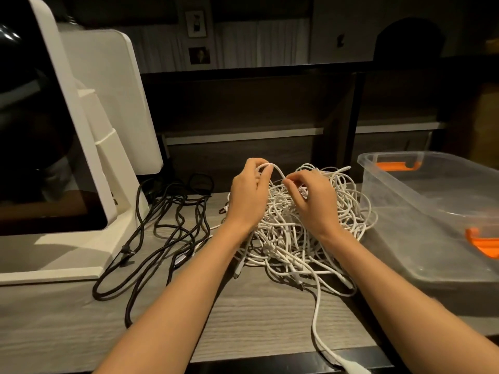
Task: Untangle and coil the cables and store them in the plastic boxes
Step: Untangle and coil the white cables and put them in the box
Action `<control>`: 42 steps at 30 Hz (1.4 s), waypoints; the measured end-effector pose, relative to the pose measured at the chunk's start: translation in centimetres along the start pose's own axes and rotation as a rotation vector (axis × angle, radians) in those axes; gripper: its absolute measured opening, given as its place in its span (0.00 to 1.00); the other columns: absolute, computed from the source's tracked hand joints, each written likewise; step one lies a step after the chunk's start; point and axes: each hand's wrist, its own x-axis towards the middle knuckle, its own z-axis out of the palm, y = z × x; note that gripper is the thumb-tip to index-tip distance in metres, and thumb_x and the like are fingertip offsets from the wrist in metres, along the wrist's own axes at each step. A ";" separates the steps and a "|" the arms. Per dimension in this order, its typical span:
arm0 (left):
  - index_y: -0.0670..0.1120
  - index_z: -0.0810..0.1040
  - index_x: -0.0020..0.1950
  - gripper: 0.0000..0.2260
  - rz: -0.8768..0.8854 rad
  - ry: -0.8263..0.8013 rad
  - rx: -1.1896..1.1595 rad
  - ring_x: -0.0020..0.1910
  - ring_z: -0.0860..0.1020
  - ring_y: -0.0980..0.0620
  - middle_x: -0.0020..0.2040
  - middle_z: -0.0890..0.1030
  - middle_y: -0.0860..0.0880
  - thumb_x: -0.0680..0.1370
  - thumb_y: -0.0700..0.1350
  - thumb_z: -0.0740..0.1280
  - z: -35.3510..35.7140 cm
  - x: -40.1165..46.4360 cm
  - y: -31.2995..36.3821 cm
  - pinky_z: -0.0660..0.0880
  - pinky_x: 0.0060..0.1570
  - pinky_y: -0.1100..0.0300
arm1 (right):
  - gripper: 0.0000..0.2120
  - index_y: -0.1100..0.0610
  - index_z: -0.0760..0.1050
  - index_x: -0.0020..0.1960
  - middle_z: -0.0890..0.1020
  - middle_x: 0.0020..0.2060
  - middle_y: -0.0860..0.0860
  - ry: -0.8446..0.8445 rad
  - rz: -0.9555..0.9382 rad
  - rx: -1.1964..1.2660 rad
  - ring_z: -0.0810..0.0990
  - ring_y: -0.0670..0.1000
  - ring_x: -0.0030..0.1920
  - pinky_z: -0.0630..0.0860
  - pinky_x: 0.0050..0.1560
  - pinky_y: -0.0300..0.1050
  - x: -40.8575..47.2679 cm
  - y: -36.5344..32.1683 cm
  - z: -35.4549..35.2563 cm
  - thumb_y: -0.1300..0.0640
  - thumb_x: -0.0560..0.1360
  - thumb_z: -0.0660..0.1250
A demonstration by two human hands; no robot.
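Now both hands (248,195) pinch arched white cable (275,168).

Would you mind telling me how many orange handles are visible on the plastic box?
2. One orange handle clips the far end of the clear plastic box, right of the white cable tangle; the other orange handle is on the near end, cut off by the frame edge.
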 end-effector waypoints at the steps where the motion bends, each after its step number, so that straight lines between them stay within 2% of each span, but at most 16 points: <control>1: 0.44 0.76 0.60 0.09 -0.051 -0.040 -0.093 0.40 0.76 0.53 0.41 0.77 0.54 0.83 0.46 0.59 -0.3 0.1 0.4 0.73 0.40 0.61 | 0.05 0.57 0.79 0.48 0.79 0.38 0.46 -0.019 0.033 0.086 0.75 0.45 0.39 0.72 0.41 0.41 0.1 -0.2 0.0 0.57 0.78 0.66; 3: 0.42 0.77 0.63 0.14 -0.095 -0.166 -0.222 0.33 0.74 0.48 0.36 0.78 0.52 0.84 0.47 0.59 -0.8 0.5 0.7 0.71 0.34 0.57 | 0.04 0.56 0.77 0.49 0.77 0.36 0.43 -0.053 0.101 0.237 0.76 0.45 0.37 0.75 0.40 0.43 0.1 -0.4 -0.2 0.57 0.78 0.64; 4: 0.43 0.79 0.62 0.15 -0.100 -0.231 -0.266 0.27 0.69 0.49 0.29 0.74 0.51 0.84 0.48 0.57 -0.9 0.6 0.7 0.67 0.30 0.58 | 0.04 0.55 0.77 0.48 0.77 0.35 0.43 -0.071 0.127 0.293 0.77 0.46 0.37 0.75 0.39 0.44 0.1 -0.5 -0.3 0.57 0.79 0.64; 6: 0.45 0.79 0.61 0.16 -0.129 -0.286 -0.331 0.25 0.64 0.58 0.27 0.70 0.52 0.84 0.49 0.56 -1.0 0.7 0.7 0.63 0.28 0.66 | 0.03 0.54 0.76 0.48 0.79 0.36 0.46 -0.125 0.172 0.368 0.78 0.47 0.37 0.77 0.40 0.46 0.1 -0.5 -0.5 0.55 0.78 0.64; 9: 0.50 0.79 0.61 0.16 -0.196 -0.227 -0.441 0.33 0.70 0.59 0.39 0.74 0.50 0.84 0.51 0.54 -1.0 0.5 0.9 0.66 0.32 0.69 | 0.02 0.52 0.76 0.47 0.81 0.41 0.46 -0.263 0.207 0.288 0.79 0.46 0.44 0.77 0.50 0.49 0.3 0.0 -0.4 0.55 0.78 0.65; 11: 0.51 0.80 0.58 0.17 -0.238 -0.206 -0.520 0.48 0.78 0.57 0.51 0.81 0.51 0.84 0.52 0.52 -1.1 0.4 1.1 0.71 0.45 0.66 | 0.02 0.52 0.77 0.48 0.81 0.45 0.45 -0.315 0.218 0.183 0.79 0.47 0.47 0.75 0.55 0.52 0.5 0.5 0.0 0.57 0.77 0.65; 13: 0.48 0.79 0.54 0.18 -0.284 -0.211 -0.698 0.56 0.80 0.54 0.51 0.84 0.50 0.85 0.52 0.50 -1.4 0.3 1.3 0.74 0.55 0.60 | 0.03 0.52 0.77 0.48 0.81 0.46 0.46 -0.321 0.242 0.107 0.78 0.49 0.48 0.73 0.57 0.54 0.6 1.0 0.2 0.58 0.77 0.65; 15: 0.44 0.75 0.48 0.19 -0.346 -0.216 -0.971 0.47 0.83 0.50 0.40 0.83 0.48 0.85 0.52 0.49 -1.7 0.2 1.7 0.78 0.54 0.56 | 0.05 0.51 0.78 0.48 0.82 0.46 0.47 -0.306 0.277 0.071 0.79 0.50 0.49 0.73 0.57 0.56 0.6 1.4 0.3 0.58 0.77 0.64; 17: 0.44 0.72 0.43 0.20 -0.449 -0.206 -1.207 0.31 0.77 0.54 0.30 0.74 0.50 0.84 0.54 0.50 -2.0 0.2 2.0 0.81 0.45 0.56 | 0.04 0.51 0.77 0.49 0.82 0.46 0.47 -0.296 0.321 0.055 0.80 0.51 0.48 0.73 0.57 0.57 0.6 1.5 0.3 0.56 0.77 0.63; 20: 0.45 0.70 0.39 0.20 -0.621 -0.160 -1.341 0.22 0.63 0.58 0.26 0.64 0.53 0.84 0.56 0.51 -2.3 0.3 1.5 0.70 0.28 0.66 | 0.04 0.50 0.73 0.51 0.79 0.43 0.44 -0.252 0.327 0.060 0.79 0.50 0.47 0.72 0.60 0.60 0.4 1.3 0.7 0.53 0.78 0.61; 22: 0.45 0.69 0.40 0.20 -0.662 -0.136 -1.248 0.22 0.60 0.58 0.27 0.63 0.53 0.84 0.56 0.50 -2.3 0.6 0.9 0.61 0.23 0.67 | 0.03 0.49 0.73 0.51 0.79 0.44 0.44 -0.125 0.310 0.205 0.79 0.48 0.48 0.73 0.57 0.61 0.4 1.0 0.5 0.53 0.78 0.62; 25: 0.45 0.66 0.41 0.18 -0.603 -0.157 -0.968 0.23 0.61 0.58 0.27 0.67 0.52 0.85 0.52 0.49 -1.8 0.7 0.8 0.59 0.22 0.67 | 0.03 0.47 0.74 0.50 0.78 0.46 0.41 0.001 0.215 0.305 0.77 0.45 0.51 0.71 0.58 0.60 0.5 0.2 -0.3 0.50 0.77 0.64; 28: 0.45 0.66 0.42 0.16 -0.434 -0.226 -0.557 0.28 0.67 0.56 0.32 0.72 0.49 0.86 0.49 0.49 -1.0 0.4 1.0 0.63 0.25 0.68 | 0.04 0.51 0.76 0.50 0.79 0.45 0.43 -0.045 0.097 0.331 0.78 0.45 0.50 0.73 0.57 0.56 0.5 -0.9 -0.9 0.52 0.76 0.66; 31: 0.43 0.68 0.44 0.18 -0.334 -0.299 -0.358 0.30 0.71 0.58 0.35 0.74 0.48 0.85 0.50 0.47 -0.8 0.3 0.8 0.65 0.26 0.70 | 0.03 0.56 0.78 0.47 0.79 0.40 0.43 -0.067 0.039 0.342 0.78 0.42 0.44 0.75 0.49 0.43 0.6 -1.4 -1.0 0.59 0.74 0.70; 36: 0.43 0.70 0.36 0.27 -0.297 -0.423 -0.276 0.25 0.72 0.58 0.29 0.73 0.48 0.85 0.55 0.43 -0.9 0.2 0.9 0.71 0.31 0.67 | 0.07 0.53 0.74 0.42 0.73 0.35 0.40 -0.056 0.044 0.313 0.72 0.38 0.37 0.69 0.40 0.32 0.9 -1.6 -1.0 0.62 0.73 0.70; 42: 0.43 0.69 0.37 0.28 -0.298 -0.667 -0.344 0.21 0.62 0.55 0.22 0.65 0.51 0.83 0.61 0.43 -1.1 0.0 0.9 0.62 0.25 0.64 | 0.08 0.53 0.72 0.41 0.72 0.31 0.46 -0.190 0.265 0.482 0.69 0.39 0.31 0.66 0.34 0.32 0.9 -1.3 -1.3 0.60 0.73 0.70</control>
